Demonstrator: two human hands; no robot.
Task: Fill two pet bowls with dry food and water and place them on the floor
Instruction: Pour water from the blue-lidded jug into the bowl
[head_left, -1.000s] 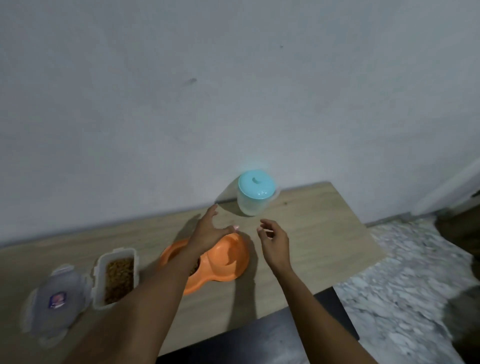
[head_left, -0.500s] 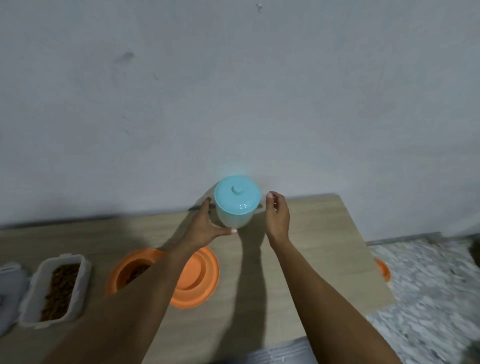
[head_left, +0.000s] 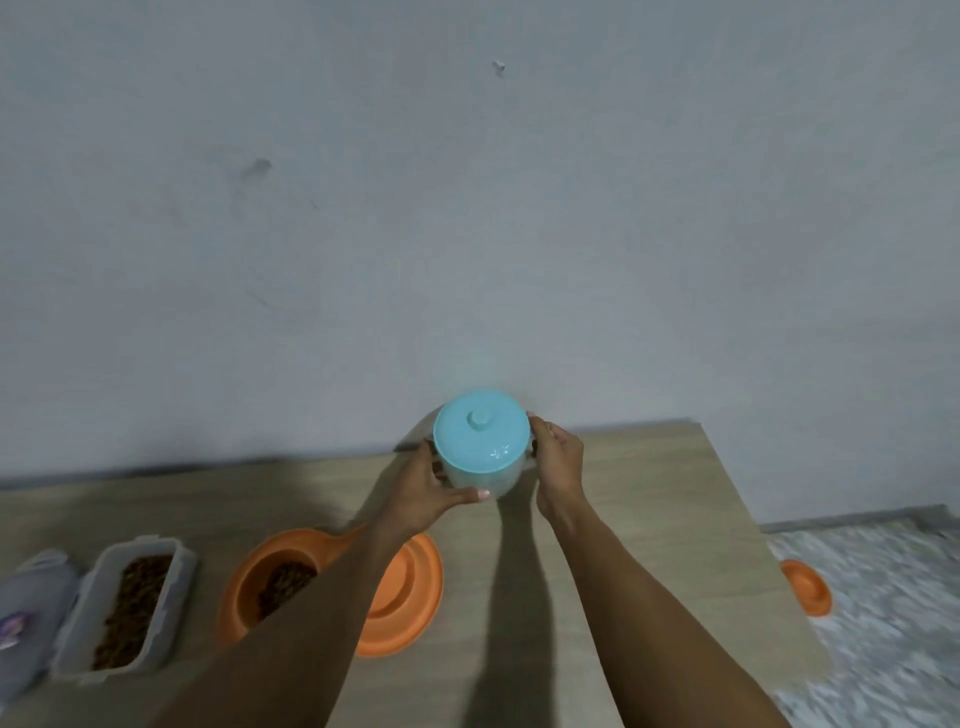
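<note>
asker: how many of each thing are there?

me: two hands, both mine: my left hand (head_left: 423, 491) and my right hand (head_left: 558, 460). one jug (head_left: 480, 477) with one pale blue lid (head_left: 480, 436), knobbed on top. two orange bowls: a double bowl (head_left: 402, 603) with two hollows, and a second orange bowl (head_left: 808, 590), only partly seen. one clear food tub (head_left: 174, 587) and one loose tub lid (head_left: 31, 603).

asker: where is the jug, and how do you hold it?

me: it is at the back of the wooden table (head_left: 649, 519), close to the grey wall (head_left: 467, 208), right between my hands. my left hand wraps its left side, thumb laid across the front below the lid, fingers gone behind. my right hand presses its right side, fingers bent at the lid's rim. both grips are narrow, closed on the jug. whether its base touches the table i cannot tell.

asker: and the rest, taken from the jug?

me: the double bowl lies nearer to me than the jug and a little left, partly under my left forearm; its left hollow holds brown dry food (head_left: 285, 584). the food tub is further left of the jug, open, with the same brown pellets inside. the tub lid lies furthest left of the jug. the second orange bowl is well to the jug's right, down on the speckled floor (head_left: 893, 623).
</note>
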